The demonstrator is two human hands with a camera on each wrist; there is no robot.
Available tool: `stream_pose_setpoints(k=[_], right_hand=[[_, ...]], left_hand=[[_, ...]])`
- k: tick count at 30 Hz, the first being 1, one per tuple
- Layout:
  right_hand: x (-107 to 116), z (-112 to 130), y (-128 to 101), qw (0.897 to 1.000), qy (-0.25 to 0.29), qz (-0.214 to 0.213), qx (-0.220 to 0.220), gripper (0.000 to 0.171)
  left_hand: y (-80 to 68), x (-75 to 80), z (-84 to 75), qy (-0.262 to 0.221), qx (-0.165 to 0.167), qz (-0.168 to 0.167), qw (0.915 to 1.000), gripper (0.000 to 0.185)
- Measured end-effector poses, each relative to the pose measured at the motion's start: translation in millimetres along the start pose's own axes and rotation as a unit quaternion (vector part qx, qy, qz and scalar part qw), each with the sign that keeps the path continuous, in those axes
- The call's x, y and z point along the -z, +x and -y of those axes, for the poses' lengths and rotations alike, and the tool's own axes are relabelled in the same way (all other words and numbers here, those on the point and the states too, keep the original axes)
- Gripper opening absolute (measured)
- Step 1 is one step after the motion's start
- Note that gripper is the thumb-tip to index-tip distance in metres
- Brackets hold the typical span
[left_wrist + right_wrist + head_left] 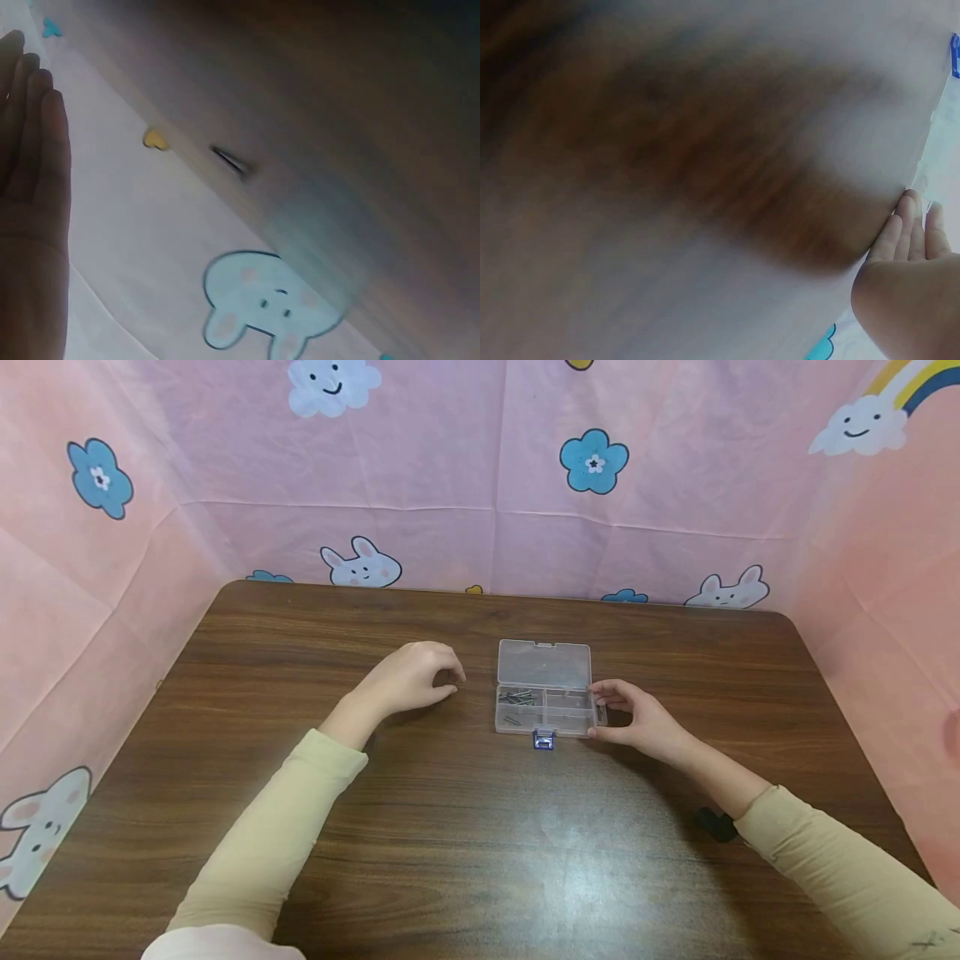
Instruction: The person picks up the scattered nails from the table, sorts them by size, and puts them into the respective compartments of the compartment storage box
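Note:
A clear plastic compartment box [545, 711] stands on the table with its lid [544, 663] raised at the back and a blue latch [543, 741] at the front. Several thin metal screws or pins [519, 697] lie in its back left compartment. Fewer small metal pieces are in the front left one. My right hand [637, 714] grips the box's right end, thumb at the front corner and fingers farther back. Left of the box and apart from it, my left hand [416, 677] hovers with loosely bent fingers, nothing visible between them.
A small dark object [716, 824] lies beside the right sleeve. In the left wrist view a thin dark piece [231, 161] shows near the table's far edge, too blurred to name. Printed cloth [450, 468] hangs around the brown wooden table [420, 827].

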State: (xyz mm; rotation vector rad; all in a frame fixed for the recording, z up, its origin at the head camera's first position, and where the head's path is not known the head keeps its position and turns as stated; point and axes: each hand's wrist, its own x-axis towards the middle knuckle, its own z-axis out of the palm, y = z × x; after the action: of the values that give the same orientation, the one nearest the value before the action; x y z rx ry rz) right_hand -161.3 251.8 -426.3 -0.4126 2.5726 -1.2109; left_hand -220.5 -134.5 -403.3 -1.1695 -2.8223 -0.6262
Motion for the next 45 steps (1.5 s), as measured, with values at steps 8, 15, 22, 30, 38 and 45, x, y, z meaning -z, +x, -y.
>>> stream_pose_setpoints(k=[8, 15, 22, 30, 38, 45], right_hand=[[2, 1, 0, 1.0, 0.001, -0.001, -0.001, 0.064], [2, 2, 1, 1.0, -0.001, 0.001, -0.002, 0.064], [2, 1, 1, 1.0, -0.002, 0.003, -0.001, 0.064], [3, 2, 2, 1.0, -0.002, 0.003, -0.006, 0.064], [5, 2, 4, 1.0, -0.005, 0.005, -0.003, 0.064], [4, 2, 4, 1.0, -0.006, 0.005, -0.002, 0.064]], left_hand=[[-12.5, 9.5, 16.8, -0.008, 0.038, 0.007, 0.9992, 0.014], [-23.1, 16.6, 29.1, -0.007, 0.065, 0.012, 0.9978, 0.013], [-33.0, 22.1, 41.5, 0.004, 0.079, 0.024, 0.9966, 0.013], [-40.6, 28.1, 52.0, 0.008, 0.099, 0.024, 0.9948, 0.013], [-45.8, 34.4, 57.8, 0.003, 0.122, 0.021, 0.9923, 0.012], [-48.9, 34.8, 60.3, 0.006, 0.129, 0.034, 0.9911, 0.011]])
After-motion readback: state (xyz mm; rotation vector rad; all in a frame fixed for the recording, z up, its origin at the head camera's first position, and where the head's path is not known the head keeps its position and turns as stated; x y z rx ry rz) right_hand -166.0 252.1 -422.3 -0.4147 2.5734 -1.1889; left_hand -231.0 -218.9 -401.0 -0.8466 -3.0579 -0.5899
